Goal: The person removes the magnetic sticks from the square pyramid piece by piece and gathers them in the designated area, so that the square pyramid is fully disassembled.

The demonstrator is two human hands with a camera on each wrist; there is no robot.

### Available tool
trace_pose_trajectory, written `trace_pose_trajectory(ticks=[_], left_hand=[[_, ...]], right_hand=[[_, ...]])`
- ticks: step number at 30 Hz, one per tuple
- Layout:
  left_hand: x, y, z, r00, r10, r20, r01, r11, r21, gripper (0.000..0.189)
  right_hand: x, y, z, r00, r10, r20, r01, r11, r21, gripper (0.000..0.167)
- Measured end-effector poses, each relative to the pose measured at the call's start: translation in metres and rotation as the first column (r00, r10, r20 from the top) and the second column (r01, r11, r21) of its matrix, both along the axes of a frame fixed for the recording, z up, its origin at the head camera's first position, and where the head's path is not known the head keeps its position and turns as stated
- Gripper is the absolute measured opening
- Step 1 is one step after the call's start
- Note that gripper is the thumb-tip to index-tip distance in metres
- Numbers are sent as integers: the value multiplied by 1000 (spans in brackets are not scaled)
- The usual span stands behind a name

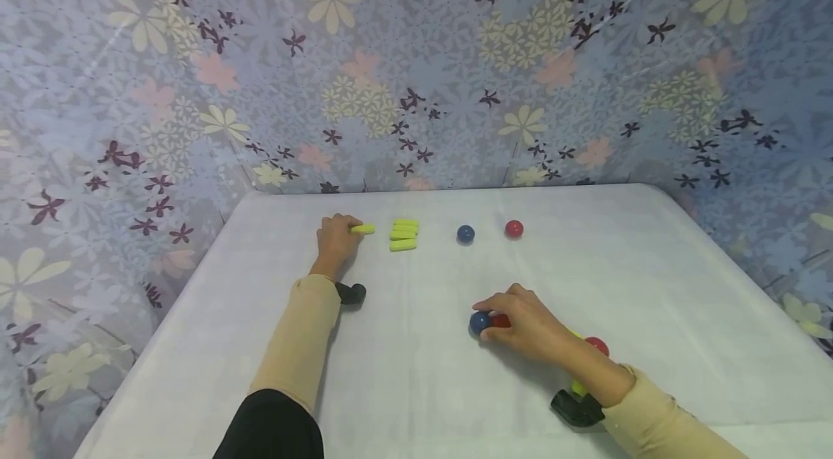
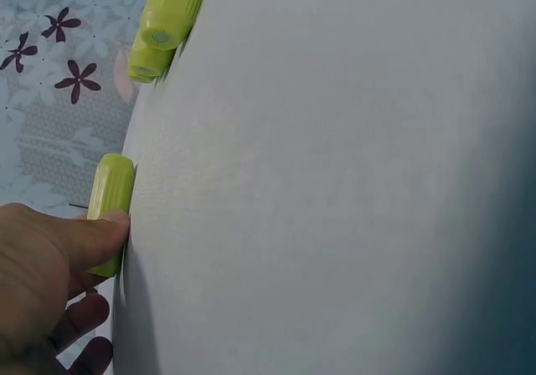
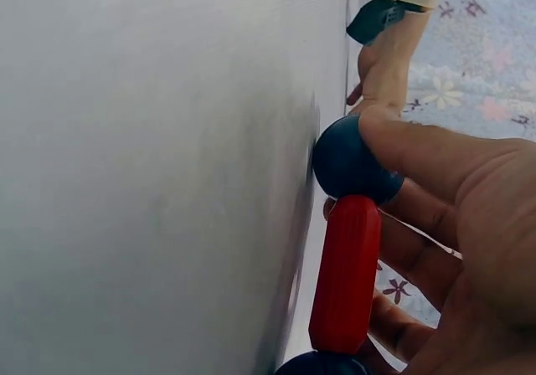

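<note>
Far left on the table, my left hand (image 1: 336, 242) pinches a short yellow-green rod (image 1: 362, 229) between thumb and finger; the left wrist view shows the ribbed rod (image 2: 111, 187) close to the table surface. Nearer the front, my right hand (image 1: 523, 325) grips a blue ball (image 1: 480, 322) with thumb and fingers. A ribbed red rod (image 3: 346, 274) joins that blue ball (image 3: 343, 157) end to end in the right wrist view. At the rod's other end is a second blue ball (image 3: 322, 365), cut off by the frame.
Several yellow-green rods (image 1: 403, 245) lie side by side right of my left hand. A loose blue ball (image 1: 465, 233) and a red ball (image 1: 514, 228) sit farther right. Under my right forearm, another red ball (image 1: 596, 345) and yellow pieces (image 1: 578, 387) are partly hidden.
</note>
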State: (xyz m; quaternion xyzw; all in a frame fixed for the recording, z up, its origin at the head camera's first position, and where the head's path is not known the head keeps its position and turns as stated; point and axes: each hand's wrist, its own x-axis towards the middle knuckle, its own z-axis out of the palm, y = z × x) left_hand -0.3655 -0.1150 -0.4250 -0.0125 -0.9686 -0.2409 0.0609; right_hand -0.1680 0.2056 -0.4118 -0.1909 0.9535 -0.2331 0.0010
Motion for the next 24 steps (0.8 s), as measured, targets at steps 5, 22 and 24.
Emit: trace_pose_trajectory(ticks=[5, 22, 24], left_hand=[[-2, 0, -2, 1000, -3, -2, 3, 1000, -7, 29], [6, -5, 0, 998, -55, -40, 55, 998, 2, 48], [17, 0, 0, 994, -83, -73, 88, 993, 73, 47]], right_hand=[[3, 10, 6, 999, -34, -25, 34, 999, -4, 46], [-4, 35, -1, 999, -42, -28, 43, 997, 58, 21], [-5, 32, -1, 999, -37, -25, 38, 997, 60, 21]])
